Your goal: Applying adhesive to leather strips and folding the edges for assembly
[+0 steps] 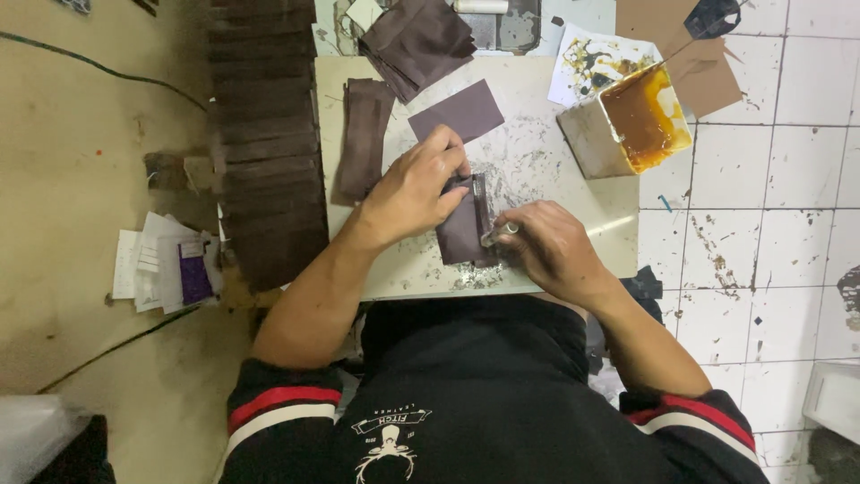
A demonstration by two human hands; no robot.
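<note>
A dark brown folded leather piece (pixel 463 229) lies near the middle of the pale bench (pixel 573 188), close to its front edge. The left hand (pixel 414 190) presses flat on its upper left part, fingers spread and bent over the piece's top edge. The right hand (pixel 548 246) is closed around a small pale tool (pixel 500 235) whose tip meets the piece's right edge.

Beyond the left hand a single purple-brown rectangle (pixel 456 112) lies flat, and to its left a long brown strip stack (pixel 363 139) runs toward the bench's left edge. A heap of dark pieces (pixel 417 36) overhangs the far edge. At the right far corner stands an open square tin of amber glue (pixel 627 121), well apart from the hands. Bare scuffed bench surface lies between the tin and the right hand. Left of the bench a tall row of stacked brown pieces (pixel 264 134) lines its side; white floor tiles (pixel 770 206) spread to the right.
</note>
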